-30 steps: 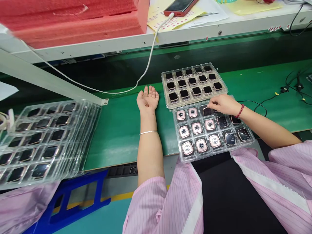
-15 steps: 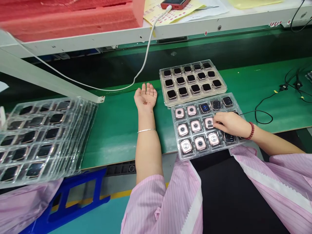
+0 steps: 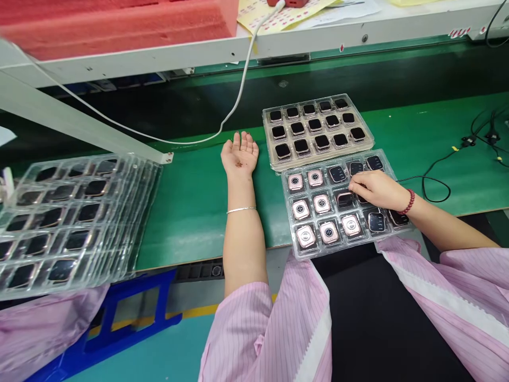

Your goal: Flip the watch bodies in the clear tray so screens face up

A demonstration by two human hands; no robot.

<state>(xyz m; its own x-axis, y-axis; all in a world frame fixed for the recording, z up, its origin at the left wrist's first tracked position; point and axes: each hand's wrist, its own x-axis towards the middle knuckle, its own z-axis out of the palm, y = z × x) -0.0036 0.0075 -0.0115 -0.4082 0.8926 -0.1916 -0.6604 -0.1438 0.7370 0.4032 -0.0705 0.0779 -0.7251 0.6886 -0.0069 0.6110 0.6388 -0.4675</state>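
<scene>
right hand (image 3: 377, 189) | over near tray (image 3: 292, 249) | fingertips touching watch (image 3: 345, 199)

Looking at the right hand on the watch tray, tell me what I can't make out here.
- Head view: the right hand covers the watch bodies beneath it in the near clear plastic tray; a grip cannot be told.
- The red phone on the white shelf is cut by the top edge.
- The stack of clear trays runs off the left edge.
- Small dark marks on the open, palm-up left hand are too small to identify.
</scene>
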